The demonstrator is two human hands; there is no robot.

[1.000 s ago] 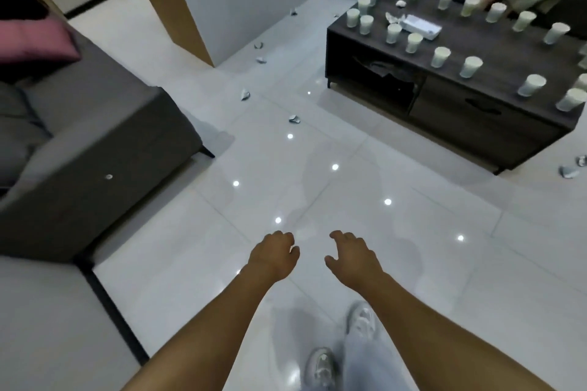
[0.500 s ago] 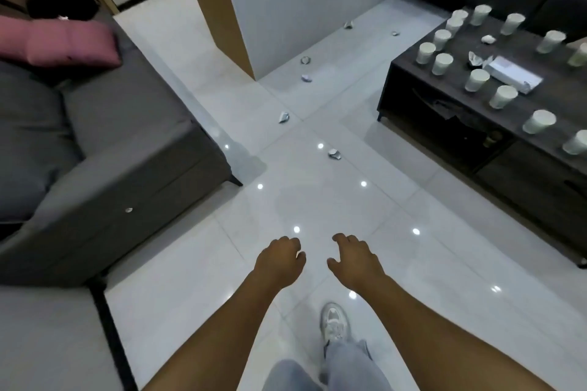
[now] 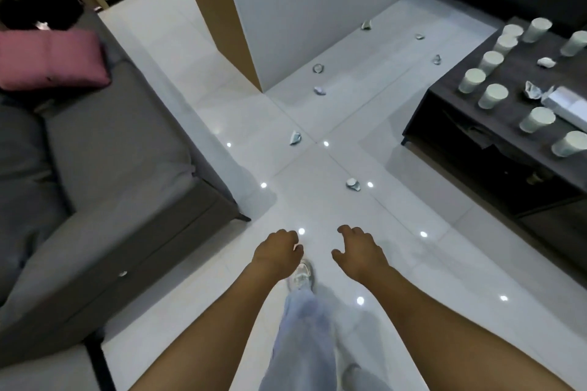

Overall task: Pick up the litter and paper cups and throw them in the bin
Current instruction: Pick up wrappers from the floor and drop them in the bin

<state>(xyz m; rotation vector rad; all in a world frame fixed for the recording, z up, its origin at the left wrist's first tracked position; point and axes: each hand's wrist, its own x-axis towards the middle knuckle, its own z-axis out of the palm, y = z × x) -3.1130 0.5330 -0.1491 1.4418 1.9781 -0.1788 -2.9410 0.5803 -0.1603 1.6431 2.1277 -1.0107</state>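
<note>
Both hands, L [image 3: 277, 251] & R [image 3: 359, 251], loosely curled, empty; nearest litter scrap [image 3: 353, 184] on floor ahead.

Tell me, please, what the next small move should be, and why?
Probably step forward and reach the right hand down to the nearest crumpled scrap on the floor. Both hands hold nothing, the left hand hangs loosely curled, and that scrap lies just ahead of them, closer than the other scraps or the cups on the table.

The dark table [image 3: 451, 98] runs off the right edge, and so does the white box [image 3: 568, 105] on it. The left shoe [image 3: 301, 276] hides partly behind the left hand [image 3: 276, 255]. The trouser legs [image 3: 305, 343] look blurry.
</note>
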